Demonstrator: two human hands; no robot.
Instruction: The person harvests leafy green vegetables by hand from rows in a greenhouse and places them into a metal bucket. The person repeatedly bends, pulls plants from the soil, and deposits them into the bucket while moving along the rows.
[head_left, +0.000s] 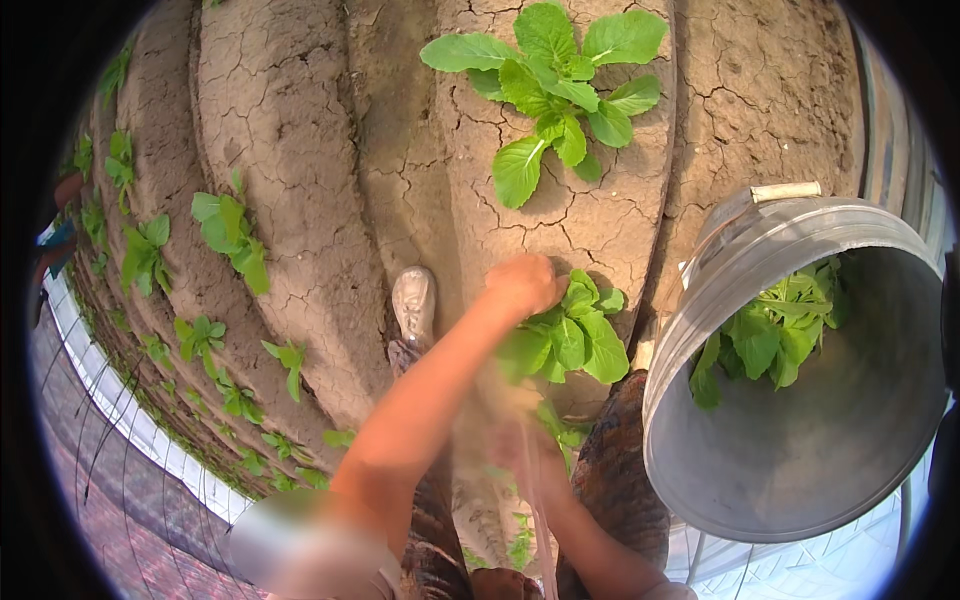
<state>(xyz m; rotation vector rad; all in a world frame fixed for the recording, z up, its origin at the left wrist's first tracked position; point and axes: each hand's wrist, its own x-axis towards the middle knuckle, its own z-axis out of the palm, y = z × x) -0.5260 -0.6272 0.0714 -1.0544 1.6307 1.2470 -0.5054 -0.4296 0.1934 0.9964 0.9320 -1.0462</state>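
Observation:
My left hand (527, 285), its fingers curled, is at the upper left edge of a leafy green plant (574, 334) growing in cracked soil. Whether a leaf or stem is between those fingers is hidden. Below the plant, my right hand (521, 442) is blurred, with green leaves (553, 424) beside it; its grip cannot be made out. A larger leafy plant (555, 94) grows farther up the same soil ridge. To the right, a grey metal bucket (795, 480) lies tilted, its mouth facing me, with a bunch of picked green leaves (772, 337) inside.
Rows of small green plants (229, 229) run along cracked soil ridges at the left. My shoe (414, 304) is in the furrow. The bucket has a pale handle grip (786, 192). Part of another person (60, 232) shows at the far left edge. Pale sheeting lies at the lower right.

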